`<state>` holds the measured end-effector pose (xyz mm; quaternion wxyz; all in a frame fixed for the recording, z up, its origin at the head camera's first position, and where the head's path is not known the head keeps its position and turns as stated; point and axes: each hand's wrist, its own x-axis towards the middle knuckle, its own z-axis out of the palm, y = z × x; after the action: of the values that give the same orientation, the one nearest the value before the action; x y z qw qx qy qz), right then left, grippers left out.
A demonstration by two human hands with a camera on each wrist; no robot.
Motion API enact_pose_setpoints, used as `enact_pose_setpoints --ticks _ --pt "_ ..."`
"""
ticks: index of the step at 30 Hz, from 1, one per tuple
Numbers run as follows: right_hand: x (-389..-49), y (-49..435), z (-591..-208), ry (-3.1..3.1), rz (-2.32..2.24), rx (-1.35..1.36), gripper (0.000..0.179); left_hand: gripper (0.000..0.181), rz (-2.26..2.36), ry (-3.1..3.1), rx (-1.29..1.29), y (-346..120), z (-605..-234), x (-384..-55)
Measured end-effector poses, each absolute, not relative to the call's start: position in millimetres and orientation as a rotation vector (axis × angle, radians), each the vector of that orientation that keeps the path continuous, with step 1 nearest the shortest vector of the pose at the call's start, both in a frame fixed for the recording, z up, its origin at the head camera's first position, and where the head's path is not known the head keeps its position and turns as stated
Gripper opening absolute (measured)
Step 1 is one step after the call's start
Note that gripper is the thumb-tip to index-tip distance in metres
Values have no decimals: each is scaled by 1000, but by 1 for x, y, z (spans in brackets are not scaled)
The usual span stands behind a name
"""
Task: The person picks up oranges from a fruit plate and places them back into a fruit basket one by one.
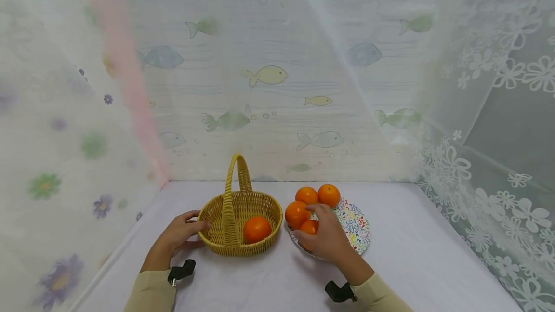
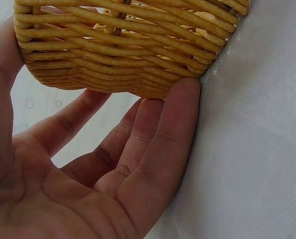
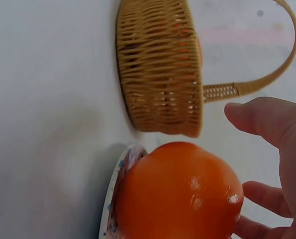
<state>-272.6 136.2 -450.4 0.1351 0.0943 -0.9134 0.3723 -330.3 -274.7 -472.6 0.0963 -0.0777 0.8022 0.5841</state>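
Observation:
A yellow wicker basket [image 1: 238, 250] with a tall arched handle stands on the white cloth, one orange [image 1: 257, 230] inside it. My left hand [image 1: 175, 234] grips its left side, thumb over the rim and fingers against the outer wall; the left wrist view shows fingertips low on the weave [image 2: 128, 55]. To the right, several oranges [image 1: 297, 214] sit on a patterned plate [image 1: 357, 227]. My right hand [image 1: 326, 236] reaches over the nearest orange [image 1: 310, 227], partly hiding it. In the right wrist view the thumb stands apart from that orange [image 3: 180, 194], with fingers spread at its far side.
A white cloth [image 1: 260, 283] covers the table. Behind it hangs a curtain [image 1: 277, 110] printed with fish, and sheer flowered curtains [image 1: 485, 206] close off the sides. The plate lies just right of the basket.

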Motion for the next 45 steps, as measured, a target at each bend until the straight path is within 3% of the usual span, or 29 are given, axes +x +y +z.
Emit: enact_pose_setpoints --ticks 12,20,45 --pt "-276 151 -458 -2804 1146 153 81 83 1726 2369 -232 -275 -474 -331" --pt "-278 151 -459 -2832 1144 164 70 84 1730 2368 -219 -277 -474 -330" --pt "-276 146 -448 -2749 1174 171 69 82 1733 2356 -231 -277 -475 -333"
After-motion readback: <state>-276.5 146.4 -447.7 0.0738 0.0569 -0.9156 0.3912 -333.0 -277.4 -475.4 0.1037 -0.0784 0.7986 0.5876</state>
